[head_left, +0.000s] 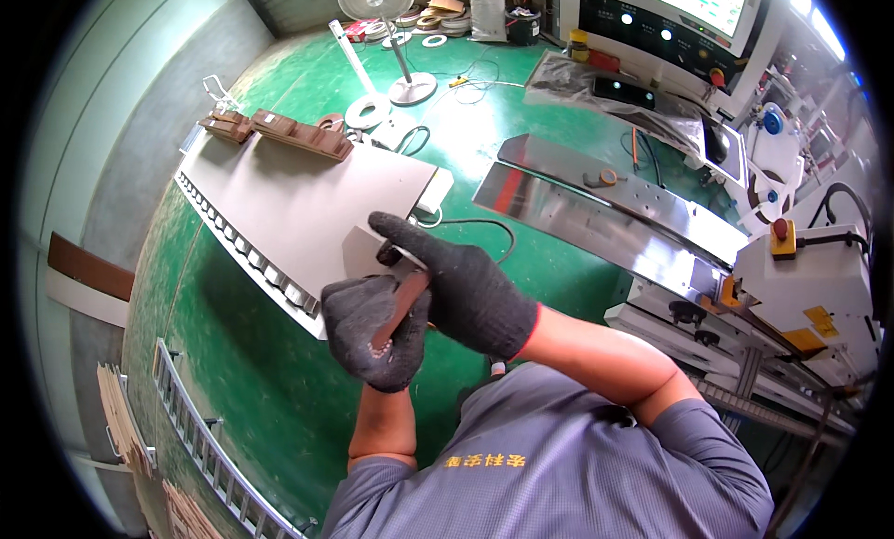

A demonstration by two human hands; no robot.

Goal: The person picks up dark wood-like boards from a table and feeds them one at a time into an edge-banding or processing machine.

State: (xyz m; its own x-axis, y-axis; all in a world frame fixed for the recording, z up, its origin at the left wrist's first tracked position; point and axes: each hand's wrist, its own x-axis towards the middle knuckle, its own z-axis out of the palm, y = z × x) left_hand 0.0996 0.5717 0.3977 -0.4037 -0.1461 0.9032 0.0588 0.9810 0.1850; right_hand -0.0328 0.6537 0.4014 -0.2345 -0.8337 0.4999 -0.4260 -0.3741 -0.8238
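Both my hands wear dark grey knitted gloves and meet at a narrow brown board piece [402, 306], held tilted above the near right corner of a pale work table [317, 199]. My left hand [371, 330] is closed round its lower part. My right hand [466, 288] grips near its upper end, with the index finger stretched out to the left. A grey-beige flat face [361, 250] shows just beyond the fingers; I cannot tell whether it belongs to the held piece. The fingers hide part of the brown piece.
Brown board pieces [303, 134] lie stacked at the table's far edge. A machine with a shiny metal bed [587, 208] and a red stop button [780, 229] stands at right. Behind are a fan [412, 87] and a control screen [689, 4]. A roller rack [209, 437] stands lower left.
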